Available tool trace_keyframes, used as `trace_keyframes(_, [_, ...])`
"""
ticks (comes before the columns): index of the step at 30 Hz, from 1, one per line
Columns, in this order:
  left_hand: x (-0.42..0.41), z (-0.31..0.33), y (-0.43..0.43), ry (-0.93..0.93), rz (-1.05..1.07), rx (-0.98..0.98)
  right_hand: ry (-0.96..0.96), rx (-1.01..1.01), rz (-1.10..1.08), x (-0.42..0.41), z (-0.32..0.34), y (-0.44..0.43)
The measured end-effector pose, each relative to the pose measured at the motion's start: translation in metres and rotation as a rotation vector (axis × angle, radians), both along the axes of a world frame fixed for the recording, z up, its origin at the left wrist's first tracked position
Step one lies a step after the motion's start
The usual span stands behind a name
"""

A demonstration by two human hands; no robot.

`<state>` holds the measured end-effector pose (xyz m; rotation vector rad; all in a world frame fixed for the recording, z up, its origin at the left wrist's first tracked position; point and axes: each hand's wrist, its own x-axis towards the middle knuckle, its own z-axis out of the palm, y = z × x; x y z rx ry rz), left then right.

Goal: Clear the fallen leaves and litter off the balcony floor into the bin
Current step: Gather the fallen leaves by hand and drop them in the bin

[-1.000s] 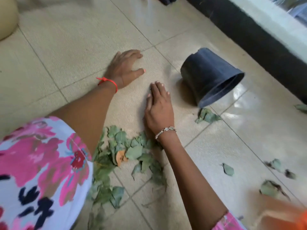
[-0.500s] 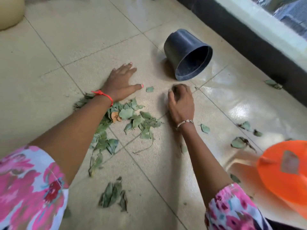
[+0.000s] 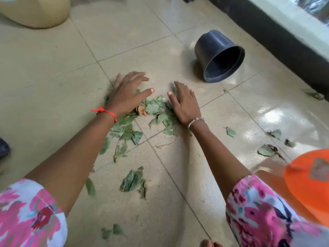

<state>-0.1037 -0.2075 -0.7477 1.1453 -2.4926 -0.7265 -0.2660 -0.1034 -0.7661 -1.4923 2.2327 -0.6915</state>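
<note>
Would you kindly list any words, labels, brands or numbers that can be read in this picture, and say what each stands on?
No text can be read anywhere in this view.
Orange plastic object: it bears a greyish square patch, perhaps a label, too blurred to read.
Black pot: no marking shows on it.
</note>
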Motion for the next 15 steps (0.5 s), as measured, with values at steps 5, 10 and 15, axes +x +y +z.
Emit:
trace_keyframes(5, [0.053, -0.011, 0.004, -0.062, 0.204, -0.104, -0.228, -0.078, 0.189, 0.032, 0.003, -0.007])
trace_keyframes(10, [0.067, -0.019, 0.019, 0.072, 0.186, 0.152, -0.070, 0.013, 0.260, 0.052, -0.005, -0.023])
trace_keyframes(15, [0.070, -0.018, 0.020, 0.533, 0.275, 0.374, -0.231, -0.119, 0.249, 0.067, 0.001, -0.037])
